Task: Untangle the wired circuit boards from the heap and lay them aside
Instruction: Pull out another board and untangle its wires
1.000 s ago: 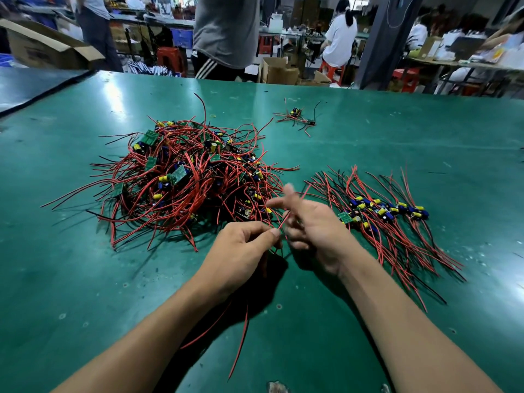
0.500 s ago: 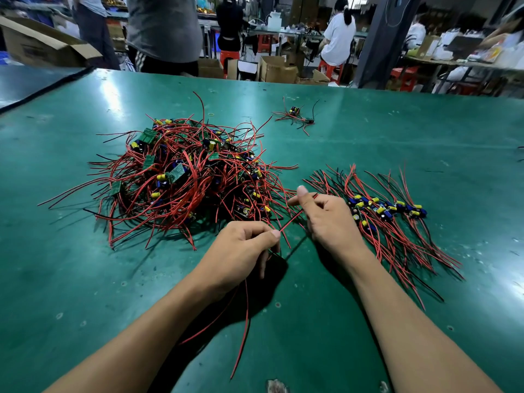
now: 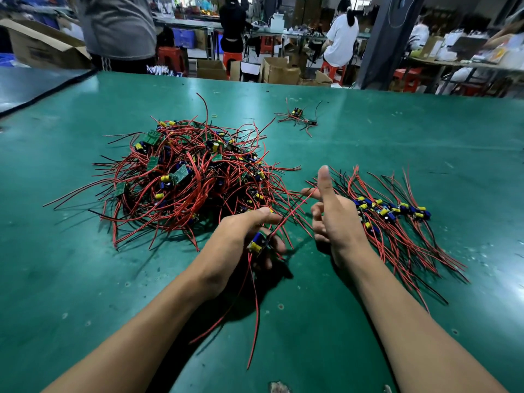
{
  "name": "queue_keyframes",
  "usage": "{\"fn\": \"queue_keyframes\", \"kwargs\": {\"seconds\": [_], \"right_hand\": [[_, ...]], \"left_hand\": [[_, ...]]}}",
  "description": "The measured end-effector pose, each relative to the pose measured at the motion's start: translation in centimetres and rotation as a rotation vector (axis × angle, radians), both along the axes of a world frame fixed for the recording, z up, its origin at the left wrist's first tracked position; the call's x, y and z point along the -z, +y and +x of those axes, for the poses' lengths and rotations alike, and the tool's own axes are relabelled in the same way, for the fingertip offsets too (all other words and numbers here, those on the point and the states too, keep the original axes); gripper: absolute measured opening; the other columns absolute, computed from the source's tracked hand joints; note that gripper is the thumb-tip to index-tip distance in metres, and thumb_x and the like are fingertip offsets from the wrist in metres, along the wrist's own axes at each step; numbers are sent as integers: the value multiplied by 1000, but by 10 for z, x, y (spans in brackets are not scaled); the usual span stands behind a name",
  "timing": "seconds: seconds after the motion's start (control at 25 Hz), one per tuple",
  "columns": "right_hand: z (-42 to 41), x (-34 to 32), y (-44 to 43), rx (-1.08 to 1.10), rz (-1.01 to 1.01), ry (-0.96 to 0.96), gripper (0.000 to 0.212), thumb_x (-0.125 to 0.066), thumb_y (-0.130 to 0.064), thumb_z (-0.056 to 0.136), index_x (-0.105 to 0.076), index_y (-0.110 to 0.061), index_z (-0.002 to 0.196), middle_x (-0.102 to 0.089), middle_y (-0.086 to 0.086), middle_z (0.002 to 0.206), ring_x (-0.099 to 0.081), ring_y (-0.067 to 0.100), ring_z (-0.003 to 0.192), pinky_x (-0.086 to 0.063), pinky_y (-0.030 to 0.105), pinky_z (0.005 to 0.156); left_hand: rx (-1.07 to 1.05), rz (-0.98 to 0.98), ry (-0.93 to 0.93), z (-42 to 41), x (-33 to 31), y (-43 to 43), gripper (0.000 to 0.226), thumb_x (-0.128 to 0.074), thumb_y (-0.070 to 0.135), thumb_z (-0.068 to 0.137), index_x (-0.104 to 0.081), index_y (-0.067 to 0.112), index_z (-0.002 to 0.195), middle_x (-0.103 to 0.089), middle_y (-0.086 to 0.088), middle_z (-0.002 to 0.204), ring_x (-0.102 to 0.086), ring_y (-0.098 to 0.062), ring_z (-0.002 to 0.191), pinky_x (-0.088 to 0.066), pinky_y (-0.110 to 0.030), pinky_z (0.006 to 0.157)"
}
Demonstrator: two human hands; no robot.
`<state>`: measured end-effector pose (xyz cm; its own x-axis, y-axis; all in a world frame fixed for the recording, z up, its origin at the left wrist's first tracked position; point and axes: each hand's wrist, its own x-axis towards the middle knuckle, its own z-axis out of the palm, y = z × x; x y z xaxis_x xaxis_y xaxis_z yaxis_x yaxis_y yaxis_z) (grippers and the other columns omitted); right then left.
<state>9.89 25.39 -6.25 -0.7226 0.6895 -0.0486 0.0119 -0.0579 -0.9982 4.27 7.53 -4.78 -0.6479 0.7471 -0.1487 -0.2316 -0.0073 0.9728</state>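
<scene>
From the head camera: your left hand (image 3: pixel 236 245) grips one wired circuit board (image 3: pixel 256 241). Its red lead (image 3: pixel 293 211) slants up-right to your right hand (image 3: pixel 336 222), thumb up, fingers half curled; whether they pinch it is unclear. The laid-aside row (image 3: pixel 391 214) lies just right of that hand, and the heap (image 3: pixel 184 180) is to the left.

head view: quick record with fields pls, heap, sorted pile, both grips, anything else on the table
heap: tangled wired boards, red and black leads, left of centre on the green table
laid aside: row of wired boards on the right, leads fanned out
left grip: holds one circuit board, blue and yellow parts showing, just in front of the heap
right grip: pinches that board's red wire, thumb raised
far centre: stray wired boards, apart from both piles
</scene>
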Motion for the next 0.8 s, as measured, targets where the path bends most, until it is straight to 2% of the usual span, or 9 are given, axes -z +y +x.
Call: {"fn": "queue_keyframes", "kwargs": {"seconds": [0.08,0.16,0.28,0.36,0.44,0.56,0.68,0.76,0.8], "right_hand": [[0,-2,-4,-31,-7,24,87,-52,-95,61,-74,-18,94,-38,-6,59,-30,6,39,-23,17,39],[0,-1,-6,-55,104,19,66,-48,-84,76,-75,-25,90,-42,-6,58,-34,8,42,-27,21,45],[3,1,-10,-41,429,-4,34,-59,-49,93,-73,-20,84,-53,-8,57,-46,10,55,-35,26,57],[5,2,-17,-148,574,-37,16,-72,-26,90,-70,-18,77,-60,-5,61,-48,8,59,-40,26,58],[6,1,-29,-281,648,-28,19,-78,-16,82,-66,-19,69,-57,0,59,-44,8,57,-37,29,56],[9,-1,-32,-323,769,31,19,-79,-21,75,-63,-20,66,-49,-5,53,-38,3,51,-34,25,51],[14,-4,-35,-370,792,48,35,-87,-37,70,-61,-15,68,-43,-13,52,-37,4,50,-30,18,50],[14,-5,-43,-355,817,76,46,-82,-52,70,-57,-14,70,-43,-12,54,-36,5,52,-29,20,51],[14,-6,-48,-332,833,110,45,-78,-53,74,-56,-14,71,-44,-12,56,-36,5,53,-30,21,52]], "left_hand": [[44,74,-86,-2,-3,-3,44,-56,39,79,-65,11,111,-71,-14,80,-55,-22,53,-43,-28,52],[76,155,-95,-4,-7,-8,45,-48,29,81,-62,9,118,-72,-15,91,-58,-22,59,-46,-29,57],[60,295,-78,-7,-14,-10,45,-54,11,80,-56,5,125,-72,-19,105,-69,-25,72,-56,-31,63],[31,377,-76,-9,-15,-8,44,-54,8,83,-53,6,127,-71,-18,113,-71,-27,88,-60,-32,75],[7,402,-23,-9,-14,-8,44,-53,11,86,-50,9,130,-69,-13,120,-67,-24,105,-56,-32,83],[-54,386,47,-9,-13,-8,42,-54,17,87,-52,14,129,-68,-4,125,-62,-14,108,-51,-27,88],[-109,365,71,-10,-13,-9,40,-54,23,88,-51,18,127,-68,2,125,-59,-8,108,-44,-30,92],[-117,373,37,-9,-11,-7,44,-54,24,88,-49,18,131,-68,4,126,-59,-9,112,-47,-33,95],[-114,392,-4,-8,-11,-6,47,-55,23,88,-46,18,134,-67,4,127,-59,-12,114,-47,-36,98]]}}
